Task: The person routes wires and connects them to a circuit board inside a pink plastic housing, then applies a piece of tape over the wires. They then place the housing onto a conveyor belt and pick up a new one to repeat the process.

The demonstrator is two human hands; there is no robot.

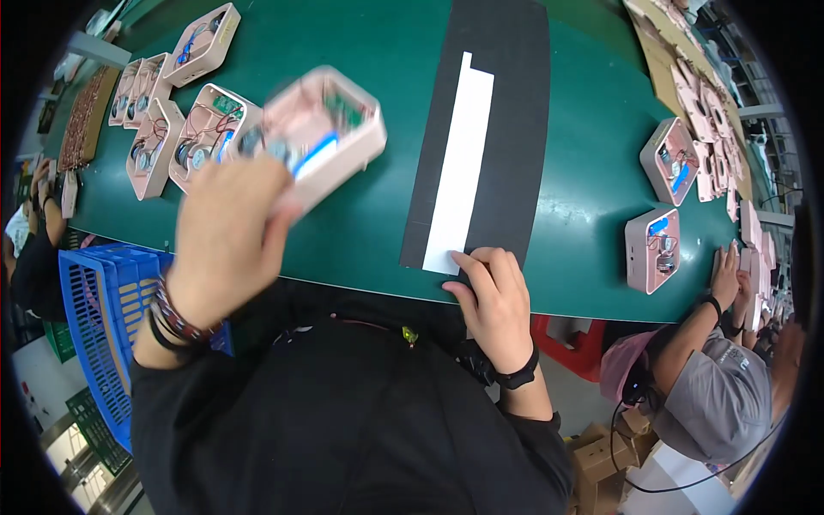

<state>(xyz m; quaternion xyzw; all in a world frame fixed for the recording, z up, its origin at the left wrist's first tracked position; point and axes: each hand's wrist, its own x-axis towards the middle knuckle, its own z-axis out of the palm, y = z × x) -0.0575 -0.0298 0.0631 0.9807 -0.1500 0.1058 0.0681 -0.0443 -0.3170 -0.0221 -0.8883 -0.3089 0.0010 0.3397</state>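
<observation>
My left hand (233, 225) is closed on the near corner of a pink casing (339, 159), lifted above the table and blurred by motion. Inside this open casing are a green circuit board, a blue cylindrical part and thin wires. My right hand (498, 305) is by the near end of a white strip (463, 176). Its index fingertip touches the strip's lower corner, while the thumb stays apart at the table edge. The strip lies lengthwise on a black mat (513, 146) and has a narrow step at its far end.
Several similar pink casings (154, 148) stand at the left of the green table (360, 245); two more (654, 249) are at the right. Pink panels (699, 103) lie on cardboard beyond. A blue crate (96, 330) sits below left. Co-workers' hands (730, 279) are at the far right.
</observation>
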